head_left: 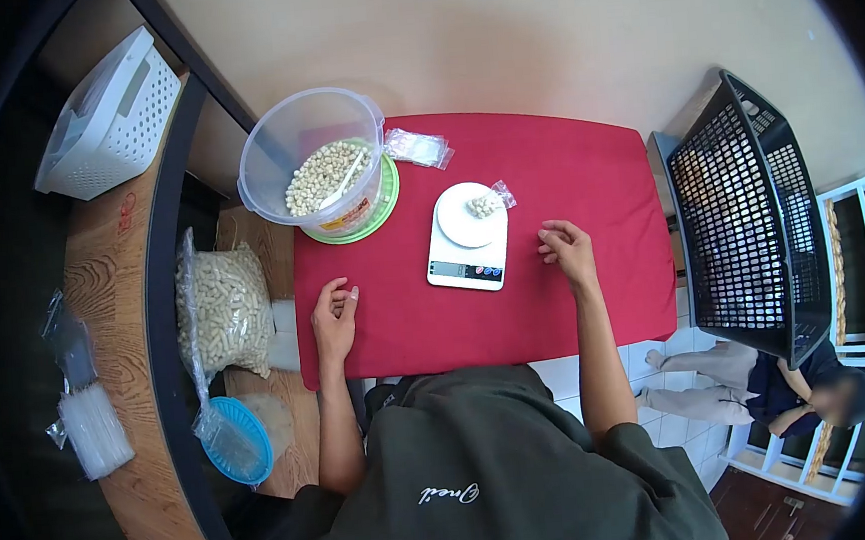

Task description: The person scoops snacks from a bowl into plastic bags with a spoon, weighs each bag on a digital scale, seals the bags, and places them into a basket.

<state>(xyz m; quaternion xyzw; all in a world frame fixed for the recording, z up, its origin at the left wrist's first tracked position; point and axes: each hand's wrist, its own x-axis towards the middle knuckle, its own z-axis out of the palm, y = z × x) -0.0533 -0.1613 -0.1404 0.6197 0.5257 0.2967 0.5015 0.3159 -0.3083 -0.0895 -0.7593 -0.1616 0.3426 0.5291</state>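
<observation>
My left hand [336, 318] hovers or rests at the left part of the red cloth [417, 331], fingers loosely curled and apart, holding nothing. My right hand [565, 247] is right of the white kitchen scale [468, 270], fingers slightly bent and apart, with nothing in them. On the scale's round plate sits a small clear bag of pale round pieces [485, 205]. Behind my left hand, a clear bucket [270, 171] holds many such pieces and a white utensil, over a green lid [385, 205]. Beside it lie flat clear bags [418, 148].
A black crate [735, 219] stands at the right; a person [732, 390] sits beyond it. On the left are a wooden shelf [120, 322], a white basket [112, 132], a large bag of pale pieces [227, 309] and a blue basket [236, 439].
</observation>
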